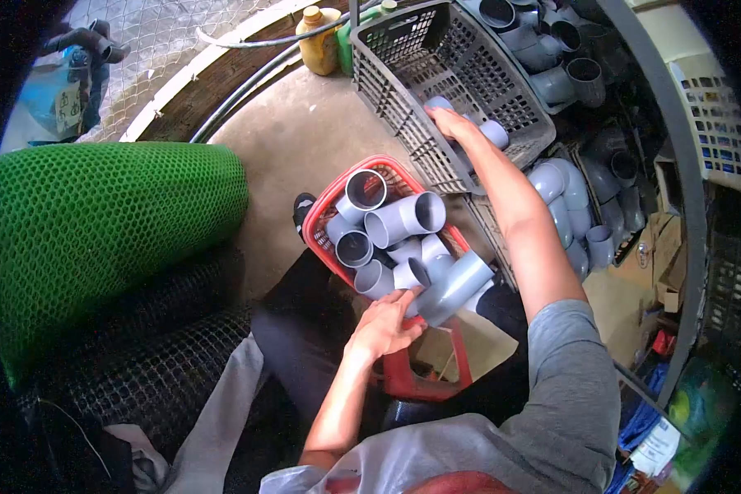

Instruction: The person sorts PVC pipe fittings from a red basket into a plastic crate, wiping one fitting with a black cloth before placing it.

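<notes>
A red plastic basket [325,200] full of grey plastic pipe fittings [407,218] stands between my knees. My left hand [385,323] is at its near edge, fingers and thumb around the lower end of a grey elbow pipe fitting [457,288], which leans out over the right rim. A shorter grey fitting [410,276] touches its fingertips. My right hand [453,128] reaches over the side of a dark grey crate [395,103] and closes on a grey pipe fitting [440,104]. Its fingertips are partly hidden. Another grey piece [494,134] lies beside the wrist.
A roll of green plastic mesh [123,239] lies left, above black mesh [156,362]. More fittings [564,185] fill racks on the right, behind a metal post [675,140]. A yellow jug [319,41] stands by the crate. A red stool [424,383] is below the basket.
</notes>
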Action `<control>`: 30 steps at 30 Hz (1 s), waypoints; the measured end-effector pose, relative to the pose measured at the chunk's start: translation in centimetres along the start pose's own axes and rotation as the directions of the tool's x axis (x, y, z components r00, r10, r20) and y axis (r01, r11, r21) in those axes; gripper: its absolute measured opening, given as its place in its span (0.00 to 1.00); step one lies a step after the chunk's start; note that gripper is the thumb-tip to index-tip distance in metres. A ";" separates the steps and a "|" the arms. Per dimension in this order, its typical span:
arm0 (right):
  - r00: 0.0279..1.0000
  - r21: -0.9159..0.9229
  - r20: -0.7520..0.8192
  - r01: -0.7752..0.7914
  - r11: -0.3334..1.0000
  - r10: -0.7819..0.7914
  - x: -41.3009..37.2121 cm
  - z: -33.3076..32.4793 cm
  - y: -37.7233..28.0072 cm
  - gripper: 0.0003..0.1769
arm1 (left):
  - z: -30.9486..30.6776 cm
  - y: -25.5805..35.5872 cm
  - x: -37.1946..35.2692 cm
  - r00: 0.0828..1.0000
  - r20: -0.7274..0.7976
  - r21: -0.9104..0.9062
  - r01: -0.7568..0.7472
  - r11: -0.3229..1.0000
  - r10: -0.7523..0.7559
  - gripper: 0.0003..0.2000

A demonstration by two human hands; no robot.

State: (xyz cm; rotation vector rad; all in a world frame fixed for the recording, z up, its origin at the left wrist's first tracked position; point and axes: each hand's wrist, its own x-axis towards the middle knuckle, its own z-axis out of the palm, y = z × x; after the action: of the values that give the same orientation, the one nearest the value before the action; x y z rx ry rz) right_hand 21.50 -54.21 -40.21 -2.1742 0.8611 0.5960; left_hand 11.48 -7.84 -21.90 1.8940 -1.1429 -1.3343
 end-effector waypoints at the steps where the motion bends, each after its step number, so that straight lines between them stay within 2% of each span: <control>1: 0.999 -0.143 -0.018 -0.043 0.989 0.040 -1.9 -0.9 -1.3 0.30 | 0.3 -0.1 -0.1 1.000 -0.002 -0.003 -0.019 1.000 0.019 0.37; 2: 0.997 -0.282 -0.035 -0.082 0.956 0.075 -3.3 -0.7 -2.3 0.29 | 0.5 -0.2 -0.3 1.000 -0.004 -0.015 -0.004 1.000 0.004 0.37; 3: 0.995 -0.241 0.010 -0.095 0.966 0.100 -2.5 -0.7 -2.0 0.25 | 0.6 -0.3 -0.3 1.000 0.000 -0.003 -0.008 1.000 0.008 0.37; 4: 0.993 -0.234 -0.060 -0.112 0.966 0.101 -3.4 -0.7 -2.5 0.25 | 0.2 -0.2 -0.1 1.000 0.004 0.014 -0.016 1.000 0.016 0.37; 6: 0.987 -0.385 0.146 0.120 0.915 -0.068 -4.2 -2.2 -3.1 0.28 | -0.7 0.0 -0.2 1.000 0.026 0.002 0.008 1.000 -0.008 0.38; 7: 0.975 -0.322 -0.059 0.184 0.929 -0.213 -3.7 -1.8 -1.7 0.28 | -0.9 -0.1 -0.4 1.000 -0.010 0.008 0.005 1.000 -0.004 0.38; 8: 0.905 -0.275 -0.270 0.256 0.927 -0.330 -3.2 -1.1 -0.3 0.28 | -0.9 0.0 -0.5 0.999 -0.045 0.012 0.000 1.000 0.001 0.38; 9: 0.812 -0.151 -0.425 0.371 0.916 -0.399 -6.6 -2.1 -1.5 0.29 | -1.3 0.5 -0.8 0.998 -0.063 0.020 0.011 1.000 -0.010 0.38; 10: 0.741 0.041 -0.592 0.419 0.907 -0.315 -9.6 -2.2 -2.5 0.26 | -1.1 0.4 -1.0 0.998 -0.055 0.019 0.011 1.000 -0.010 0.38; 11: 0.595 0.097 -0.740 0.556 0.826 -0.313 -12.8 -2.0 -3.4 0.23 | -1.1 0.3 -1.0 0.998 -0.066 0.007 0.010 1.000 -0.010 0.38; 12: 0.612 0.290 -0.763 0.613 0.735 -0.209 -15.8 -0.8 -3.2 0.22 | -1.0 0.2 -0.9 0.997 -0.079 -0.006 0.010 1.000 -0.010 0.38; 13: 0.600 0.255 -0.783 0.551 0.795 -0.164 -19.7 0.2 -3.8 0.21 | -0.9 0.1 -0.9 0.997 -0.081 -0.005 0.006 1.000 -0.006 0.38; 14: 0.609 0.416 -0.790 0.618 0.667 -0.071 -21.4 3.1 -3.3 0.20 | -0.9 0.1 -0.8 0.997 -0.082 -0.016 0.003 1.000 -0.004 0.37; 15: 0.706 0.574 -0.708 0.571 0.586 0.006 -24.1 5.5 -3.4 0.18 | -0.7 0.1 -0.8 0.997 -0.082 -0.027 -0.001 1.000 -0.001 0.37; 16: 0.774 0.603 -0.633 0.462 0.651 0.037 -27.0 7.2 -4.8 0.17 | -0.5 -0.1 -0.7 0.997 -0.082 -0.025 -0.007 1.000 0.005 0.37; 17: 0.832 0.696 -0.553 0.480 0.534 -0.026 -27.3 10.2 -2.9 0.16 | -0.3 -0.3 -0.7 0.994 -0.108 -0.028 -0.024 0.999 0.021 0.36; 18: 0.895 0.729 -0.447 0.354 0.586 0.015 -28.1 11.8 -3.1 0.14 | -0.1 -0.5 -0.6 0.990 -0.134 -0.028 -0.040 0.999 0.036 0.35; 19: 0.909 0.716 -0.409 0.266 0.646 0.079 -28.1 13.5 -3.3 0.14 | -0.1 -0.5 -0.7 0.990 -0.136 -0.021 -0.045 0.999 0.042 0.35; 22: 0.874 0.343 -0.482 0.253 0.904 -0.062 -25.1 17.2 -2.8 0.27 | 0.1 -0.5 -0.6 0.986 -0.163 -0.059 -0.045 0.997 0.035 0.32; 24: 0.904 0.120 -0.417 0.160 0.980 -0.097 -22.7 19.0 -1.6 0.27 | 0.0 -0.3 -0.4 0.969 -0.244 -0.046 -0.056 0.997 0.043 0.29; 25: 0.964 0.124 -0.264 0.050 0.991 -0.016 -22.3 18.6 -2.1 0.18 | -0.3 0.2 -0.4 0.959 -0.283 -0.083 -0.041 0.996 0.016 0.27; 26: 0.939 0.210 -0.341 0.123 0.970 -0.046 -22.5 18.8 -2.6 0.15 | 0.0 -0.3 -0.1 0.945 -0.327 -0.095 -0.052 0.994 0.018 0.26; 28: 0.939 0.160 -0.342 0.043 0.986 0.015 -24.9 17.3 -4.2 0.15 | -0.7 -0.1 0.1 0.921 -0.390 -0.231 -0.087 0.969 -0.010 0.24; 30: 0.909 0.174 -0.415 0.114 0.978 -0.032 -28.1 16.9 -4.0 0.17 | -0.5 -1.2 0.6 0.879 -0.427 -0.564 -0.075 0.822 -0.212 0.23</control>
State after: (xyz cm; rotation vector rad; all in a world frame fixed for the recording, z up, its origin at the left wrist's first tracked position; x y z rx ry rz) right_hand 3.00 -28.19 -31.59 -2.1699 1.0013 0.0046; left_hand 12.48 -7.83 -23.00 1.6718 -0.3617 -1.0020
